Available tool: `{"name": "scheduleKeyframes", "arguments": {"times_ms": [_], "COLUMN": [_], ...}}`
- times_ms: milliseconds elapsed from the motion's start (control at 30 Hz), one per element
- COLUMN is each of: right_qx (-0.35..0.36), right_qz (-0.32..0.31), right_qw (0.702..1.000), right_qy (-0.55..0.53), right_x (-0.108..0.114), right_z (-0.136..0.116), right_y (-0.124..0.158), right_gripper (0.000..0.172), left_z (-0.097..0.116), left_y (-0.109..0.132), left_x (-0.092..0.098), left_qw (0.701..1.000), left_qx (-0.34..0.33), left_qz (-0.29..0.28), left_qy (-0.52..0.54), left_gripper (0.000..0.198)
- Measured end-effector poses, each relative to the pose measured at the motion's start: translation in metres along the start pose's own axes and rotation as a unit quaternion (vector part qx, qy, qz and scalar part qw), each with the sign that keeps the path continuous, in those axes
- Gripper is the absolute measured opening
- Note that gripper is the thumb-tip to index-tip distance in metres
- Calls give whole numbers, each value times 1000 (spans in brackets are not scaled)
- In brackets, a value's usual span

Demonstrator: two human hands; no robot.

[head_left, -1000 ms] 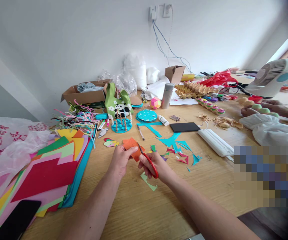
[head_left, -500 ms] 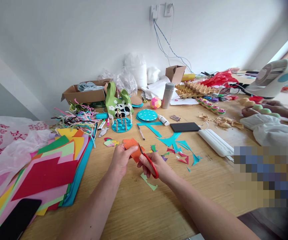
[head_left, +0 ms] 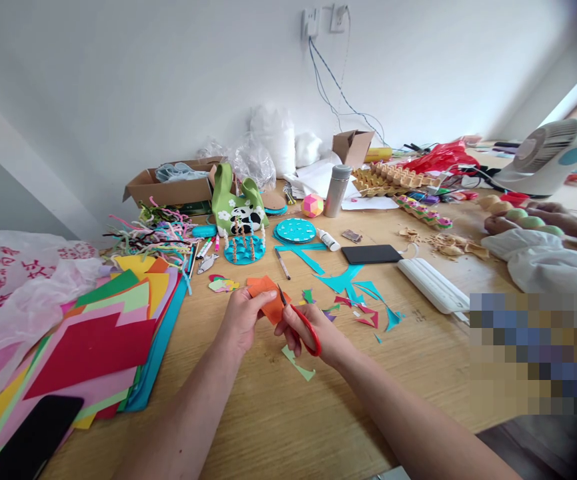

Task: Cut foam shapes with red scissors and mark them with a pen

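My left hand (head_left: 245, 315) pinches a piece of orange paper (head_left: 262, 288) between thumb and fingers. In my right hand (head_left: 313, 333) is a pair of red-handled scissors (head_left: 312, 341), its dark blades at the right edge of the paper. Some of the right fingers are hidden behind the handles. A light green paper scrap (head_left: 298, 365) lies on the table just below the hands. Beyond them are small cut paper shapes (head_left: 224, 285) in several colours, a red paper scrap (head_left: 368, 316) and blue offcuts (head_left: 341, 281).
Coloured paper sheets (head_left: 93, 347) are stacked at left, with a black phone (head_left: 33, 437) on them. Farther back stand a green panda bag (head_left: 238, 203), a blue disc with upright sticks (head_left: 244, 251) and a steel bottle (head_left: 338, 192). Another person's hand (head_left: 563, 217) is at right near a fan (head_left: 548, 157).
The scissors have shifted very slightly against the orange paper, their handles tilting a little. Both hands stay almost in place.
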State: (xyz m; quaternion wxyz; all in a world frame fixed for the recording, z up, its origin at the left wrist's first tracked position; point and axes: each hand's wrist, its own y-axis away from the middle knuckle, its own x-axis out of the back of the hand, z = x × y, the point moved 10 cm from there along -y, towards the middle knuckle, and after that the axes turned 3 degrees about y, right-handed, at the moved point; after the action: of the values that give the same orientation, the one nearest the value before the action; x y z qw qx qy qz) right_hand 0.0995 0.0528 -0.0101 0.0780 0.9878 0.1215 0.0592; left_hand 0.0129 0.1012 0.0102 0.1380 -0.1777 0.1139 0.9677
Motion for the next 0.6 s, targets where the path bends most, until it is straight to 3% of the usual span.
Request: {"name": "scheduleKeyframes", "arguments": {"times_ms": [200,600], "right_qx": [25,4], "right_qz": [-37,-1], "right_qw": [999,1000], "right_qy": [-11,20], "right_x": [-3,2], "right_z": [-5,3], "right_y": [1,-3], "right_gripper": [72,66], "left_z": [1,-1], "left_y": [0,1], "left_x": [0,-2], "left_qw": [1000,1000], "left_qx": [9,-9], "left_qz": [3,-8], "left_qy": [14,-3], "left_gripper": [23,20]}}
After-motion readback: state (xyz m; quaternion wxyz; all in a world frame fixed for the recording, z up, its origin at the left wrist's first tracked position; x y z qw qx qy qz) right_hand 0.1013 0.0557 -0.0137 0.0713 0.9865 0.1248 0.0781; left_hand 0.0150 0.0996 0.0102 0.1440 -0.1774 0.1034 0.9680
